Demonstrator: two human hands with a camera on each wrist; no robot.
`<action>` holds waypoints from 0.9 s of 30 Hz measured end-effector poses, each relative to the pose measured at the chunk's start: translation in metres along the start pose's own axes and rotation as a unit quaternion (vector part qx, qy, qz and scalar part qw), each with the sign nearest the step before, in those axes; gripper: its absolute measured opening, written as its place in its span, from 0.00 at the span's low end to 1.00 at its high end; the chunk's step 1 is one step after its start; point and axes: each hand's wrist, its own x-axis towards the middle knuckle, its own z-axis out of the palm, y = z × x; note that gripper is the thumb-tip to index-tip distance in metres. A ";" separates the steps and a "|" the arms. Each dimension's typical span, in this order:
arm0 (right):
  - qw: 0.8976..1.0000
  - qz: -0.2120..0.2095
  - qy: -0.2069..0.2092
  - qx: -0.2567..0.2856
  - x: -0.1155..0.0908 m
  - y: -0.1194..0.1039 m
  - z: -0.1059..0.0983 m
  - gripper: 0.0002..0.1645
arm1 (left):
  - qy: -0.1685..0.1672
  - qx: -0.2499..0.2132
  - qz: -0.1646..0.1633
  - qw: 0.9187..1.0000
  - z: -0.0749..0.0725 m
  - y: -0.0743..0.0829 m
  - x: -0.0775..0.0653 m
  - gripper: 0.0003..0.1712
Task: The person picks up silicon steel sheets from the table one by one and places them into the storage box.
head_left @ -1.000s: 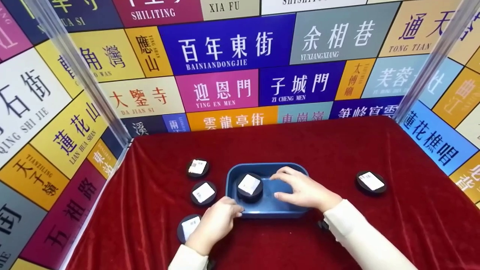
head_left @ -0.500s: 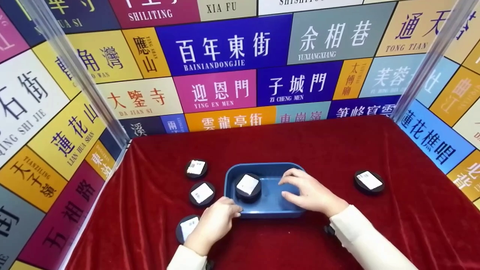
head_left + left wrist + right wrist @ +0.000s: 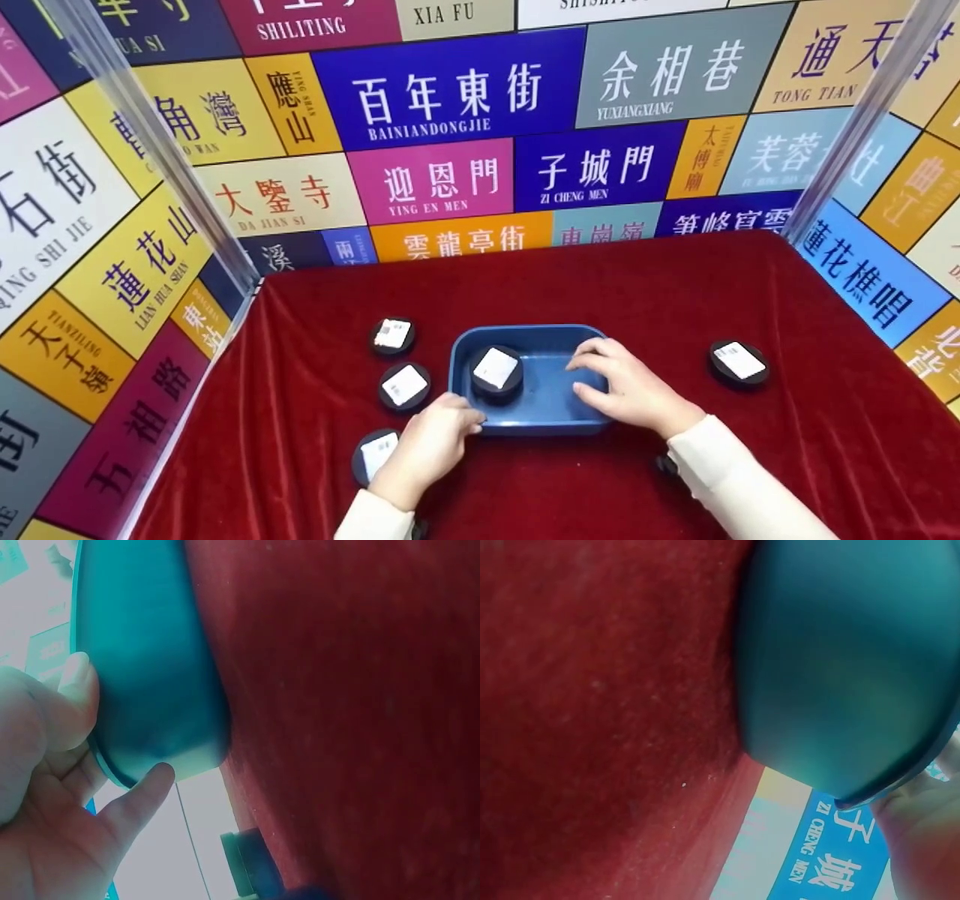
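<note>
While a black round piece (image 3: 496, 370) with a white label on top stands in its left half, the blue container (image 3: 544, 430) rests on the surface (image 3: 637, 300), near the person and roughly midway between the other pieces to left and right. Whether that piece is single or a stack of 2, I cannot tell. The left hand (image 3: 431, 444) grips the container at its near left corner, its digits bent at the rim; in the left wrist view, 1 fingertip (image 3: 161, 774) lies against the outer wall. The right hand (image 3: 634, 394) reaches over the right end with thumb and fingers apart and gently bent, holding nothing inside the container.

To the left, 3 more labelled black pieces (image 3: 404, 387) lie in a loose line, the nearest partly covered by the left hand. Well apart on the right lies 1 similar disc (image 3: 739, 364). Cream sleeves (image 3: 742, 469) cover both forearms. Red cloth (image 3: 555, 495) drapes the surface, and behind it rise clear posts (image 3: 172, 150) and walls of colourful sign panels (image 3: 450, 90), including BAINIANDONGJIE.
</note>
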 end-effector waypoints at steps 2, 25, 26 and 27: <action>1.000 -0.001 0.009 0.001 -0.001 0.001 0.000 0.12 | -0.001 0.001 -0.001 1.000 0.000 0.000 0.000 0.06; 0.998 -0.008 0.055 -0.002 -0.010 0.007 -0.005 0.12 | -0.001 0.004 -0.001 1.000 0.000 0.000 0.000 0.07; 0.999 -0.004 0.054 -0.003 -0.010 0.007 -0.005 0.11 | -0.002 0.004 -0.001 1.000 0.000 0.000 0.000 0.07; 0.999 -0.001 0.053 -0.005 -0.011 0.007 -0.006 0.11 | -0.003 0.005 -0.001 1.000 0.000 0.000 0.000 0.07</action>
